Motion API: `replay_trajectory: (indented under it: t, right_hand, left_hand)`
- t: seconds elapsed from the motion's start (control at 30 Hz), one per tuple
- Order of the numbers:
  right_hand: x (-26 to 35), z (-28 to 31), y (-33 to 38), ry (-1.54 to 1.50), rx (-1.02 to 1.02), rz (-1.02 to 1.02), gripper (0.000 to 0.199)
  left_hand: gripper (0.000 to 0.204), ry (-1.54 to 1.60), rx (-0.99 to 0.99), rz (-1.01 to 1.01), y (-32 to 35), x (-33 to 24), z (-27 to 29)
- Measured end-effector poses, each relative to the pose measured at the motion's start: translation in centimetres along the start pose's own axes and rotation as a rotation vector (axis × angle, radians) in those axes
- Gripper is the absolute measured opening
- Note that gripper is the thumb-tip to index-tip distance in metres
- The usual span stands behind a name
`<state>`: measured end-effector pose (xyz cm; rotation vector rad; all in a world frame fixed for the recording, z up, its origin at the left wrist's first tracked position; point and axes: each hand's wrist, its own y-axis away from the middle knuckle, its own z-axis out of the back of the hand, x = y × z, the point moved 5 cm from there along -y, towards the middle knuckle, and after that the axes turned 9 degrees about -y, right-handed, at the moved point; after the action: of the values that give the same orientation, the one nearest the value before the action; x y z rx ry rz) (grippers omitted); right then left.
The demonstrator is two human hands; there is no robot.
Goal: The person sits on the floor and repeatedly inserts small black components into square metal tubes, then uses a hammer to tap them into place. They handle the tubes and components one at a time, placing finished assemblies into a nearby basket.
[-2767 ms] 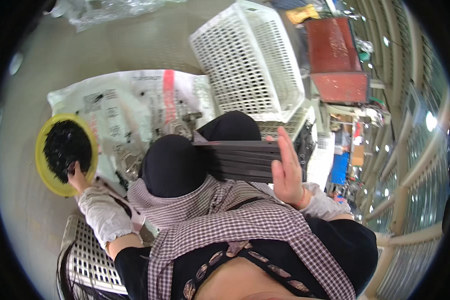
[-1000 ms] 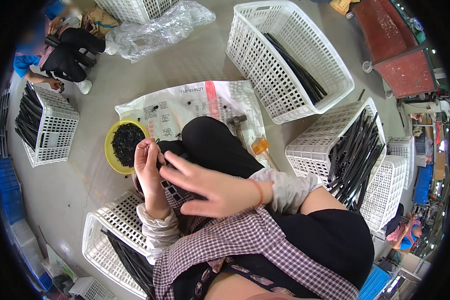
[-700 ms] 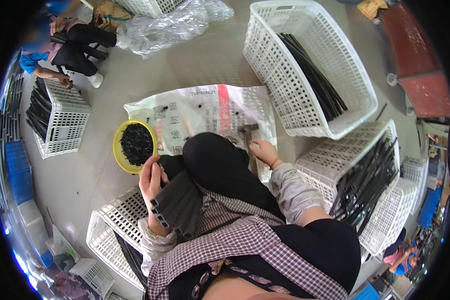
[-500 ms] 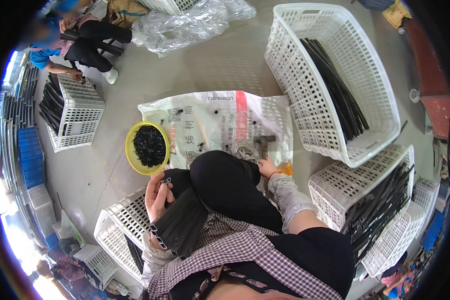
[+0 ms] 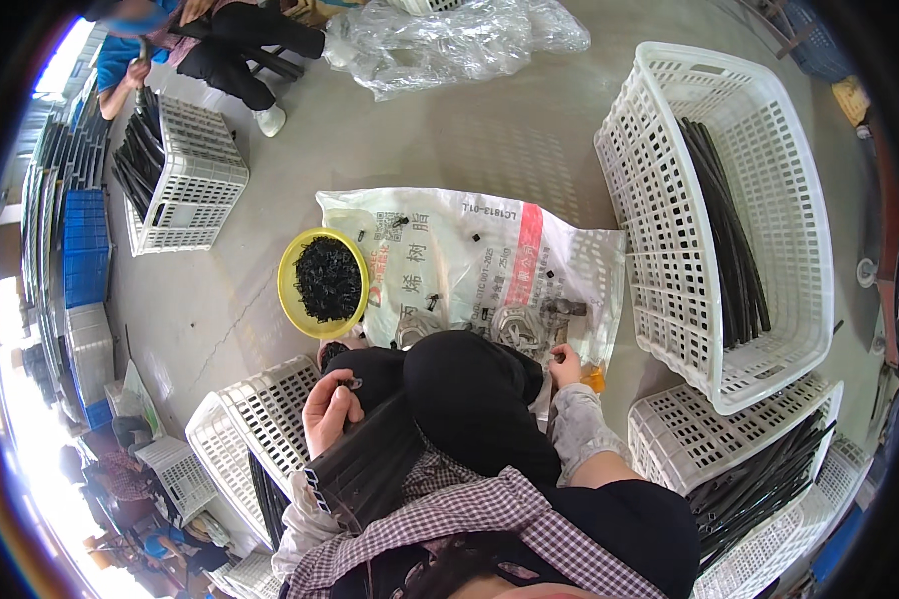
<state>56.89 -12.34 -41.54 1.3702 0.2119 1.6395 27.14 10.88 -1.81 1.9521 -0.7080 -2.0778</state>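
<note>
My left hand is raised beside my left knee, its thumb and fingers pinched on a small black plastic piece. Across my lap, just below that hand, lies a bundle of long black strips, their hollow ends pointing left. My right hand is closed round the handle of a hammer, whose head is over the white printed sack on the floor. To the left of the sack's middle, a yellow bowl holds a heap of small black plastic pieces.
A large white crate with black strips stands at right, fuller crates below it. Another white crate is by my left arm. Far left, a seated person works beside a crate. Clear plastic wrap lies ahead.
The whole view has shifted, so the floor things sit further right. The seated person's hand has risen from low on the crate to above it. My hands keep their hold.
</note>
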Motion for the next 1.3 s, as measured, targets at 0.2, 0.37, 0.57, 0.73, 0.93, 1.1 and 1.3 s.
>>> replay_trajectory:
  t: [0.2,0.37,0.57,0.73,0.93,1.1,1.3]
  right_hand:
    - [2.9,1.7,-5.1,0.103,-0.147,-0.115,0.036]
    - [11.2,4.7,-5.1,-0.164,0.089,-0.094,0.029]
    - [31.0,10.2,14.4,-0.605,0.264,0.383,0.019]
    - [37.9,13.2,27.6,-0.873,0.256,0.785,0.052]
    - [41.5,14.8,32.6,-0.285,-0.007,1.063,0.052]
    - [40.0,11.8,33.5,-0.168,0.249,0.884,0.048]
    - [38.0,8.9,32.2,0.021,0.307,0.778,0.041]
  left_hand:
    - [0.024,-0.174,-0.049,-0.050,-0.2,-1.6,-0.6]
    - [0.024,-0.069,-0.007,-0.242,2.0,-4.9,1.1]
    - [0.029,-0.203,0.027,-0.405,6.6,-7.9,3.6]
    - [0.031,-0.441,0.116,-0.646,8.9,-10.7,3.6]
    - [0.031,-0.532,0.222,-0.748,9.3,-11.2,3.0]
    - [0.029,-0.521,0.221,-0.772,9.0,-11.5,3.0]
    - [0.028,-0.565,0.246,-0.809,9.0,-12.0,2.4]
